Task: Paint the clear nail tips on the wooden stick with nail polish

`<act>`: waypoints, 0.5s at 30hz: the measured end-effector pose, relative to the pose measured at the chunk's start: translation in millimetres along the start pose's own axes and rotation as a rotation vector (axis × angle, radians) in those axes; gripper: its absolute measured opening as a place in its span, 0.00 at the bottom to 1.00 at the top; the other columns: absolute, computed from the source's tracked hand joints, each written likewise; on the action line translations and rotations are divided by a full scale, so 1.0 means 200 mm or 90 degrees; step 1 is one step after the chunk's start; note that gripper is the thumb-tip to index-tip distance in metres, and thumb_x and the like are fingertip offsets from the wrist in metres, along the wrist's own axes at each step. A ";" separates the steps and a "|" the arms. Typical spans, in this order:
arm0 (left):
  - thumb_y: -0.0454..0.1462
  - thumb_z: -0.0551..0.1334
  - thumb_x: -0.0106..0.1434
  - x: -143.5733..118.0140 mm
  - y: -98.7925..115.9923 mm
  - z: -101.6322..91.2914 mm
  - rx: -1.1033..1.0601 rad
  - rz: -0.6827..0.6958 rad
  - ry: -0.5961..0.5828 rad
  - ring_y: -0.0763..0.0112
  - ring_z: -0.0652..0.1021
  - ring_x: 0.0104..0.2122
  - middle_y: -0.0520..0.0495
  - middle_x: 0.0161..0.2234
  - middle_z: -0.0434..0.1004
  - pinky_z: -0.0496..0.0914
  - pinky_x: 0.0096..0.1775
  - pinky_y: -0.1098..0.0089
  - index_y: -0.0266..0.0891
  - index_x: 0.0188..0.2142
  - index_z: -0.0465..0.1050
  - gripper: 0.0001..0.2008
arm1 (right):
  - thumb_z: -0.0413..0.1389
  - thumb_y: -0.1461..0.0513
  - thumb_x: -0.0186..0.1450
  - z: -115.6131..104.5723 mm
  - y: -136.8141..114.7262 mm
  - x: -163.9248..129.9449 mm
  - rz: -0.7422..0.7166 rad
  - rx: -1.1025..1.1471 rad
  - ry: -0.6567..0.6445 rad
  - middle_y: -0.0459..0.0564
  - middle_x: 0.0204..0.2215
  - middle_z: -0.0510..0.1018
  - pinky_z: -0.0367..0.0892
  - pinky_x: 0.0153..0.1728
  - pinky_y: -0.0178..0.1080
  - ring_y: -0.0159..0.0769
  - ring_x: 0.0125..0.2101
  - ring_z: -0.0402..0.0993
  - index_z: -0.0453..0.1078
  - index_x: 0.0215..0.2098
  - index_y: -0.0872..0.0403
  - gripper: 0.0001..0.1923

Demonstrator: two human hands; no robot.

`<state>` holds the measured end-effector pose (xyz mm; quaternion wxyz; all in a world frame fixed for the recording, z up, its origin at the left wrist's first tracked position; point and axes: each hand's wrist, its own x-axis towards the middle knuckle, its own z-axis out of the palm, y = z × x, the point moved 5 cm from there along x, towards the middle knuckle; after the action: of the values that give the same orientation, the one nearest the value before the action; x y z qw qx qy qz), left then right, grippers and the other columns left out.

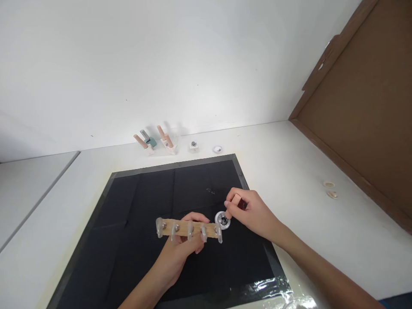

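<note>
My left hand [180, 251] holds a wooden strip [188, 228] with several clear plastic hooks and metal screws along it, lifted a little above a black mat [141, 223]. My right hand [249, 211] pinches a small tan wooden tool [236, 200] with its fingertips. Its tip points down at a small round clear dish [222, 220] with dark screws inside, just past the strip's right end.
At the back edge of the white table [309, 171] stand two small holders with wooden pegs [146, 142] [165, 141], a small white block [193, 146] and a tiny dish [217, 149]. Two small rings [330, 189] lie at the right. A brown board [363, 107] leans at the right.
</note>
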<state>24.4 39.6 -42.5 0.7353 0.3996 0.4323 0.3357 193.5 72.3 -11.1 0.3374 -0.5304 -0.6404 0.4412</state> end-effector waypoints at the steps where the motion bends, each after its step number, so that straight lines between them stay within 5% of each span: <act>1: 0.41 0.64 0.54 0.00 0.00 0.00 -0.017 0.000 0.001 0.80 0.60 0.21 0.56 0.21 0.63 0.54 0.25 0.74 0.40 0.35 0.69 0.11 | 0.50 0.66 0.62 0.00 -0.01 0.00 -0.017 -0.016 -0.003 0.41 0.16 0.67 0.53 0.18 0.31 0.27 0.17 0.56 0.62 0.22 0.53 0.10; 9: 0.36 0.63 0.56 0.01 -0.01 0.00 -0.154 -0.019 0.007 0.81 0.55 0.20 0.58 0.17 0.54 0.54 0.24 0.75 0.39 0.36 0.70 0.07 | 0.51 0.71 0.56 0.00 -0.11 -0.04 -0.223 -0.201 0.002 0.42 0.19 0.65 0.54 0.23 0.31 0.29 0.22 0.61 0.60 0.21 0.54 0.09; 15: 0.35 0.63 0.56 0.00 -0.02 0.01 -0.185 -0.033 0.011 0.81 0.55 0.20 0.58 0.17 0.54 0.54 0.24 0.75 0.39 0.35 0.71 0.06 | 0.51 0.72 0.55 0.01 -0.11 -0.04 -0.256 -0.216 -0.001 0.42 0.19 0.65 0.54 0.23 0.31 0.29 0.22 0.61 0.58 0.21 0.54 0.09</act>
<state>26.6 38.0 -45.1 0.7899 0.2749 0.3957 0.3794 184.7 62.6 9.0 0.3245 -0.4410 -0.7980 0.2518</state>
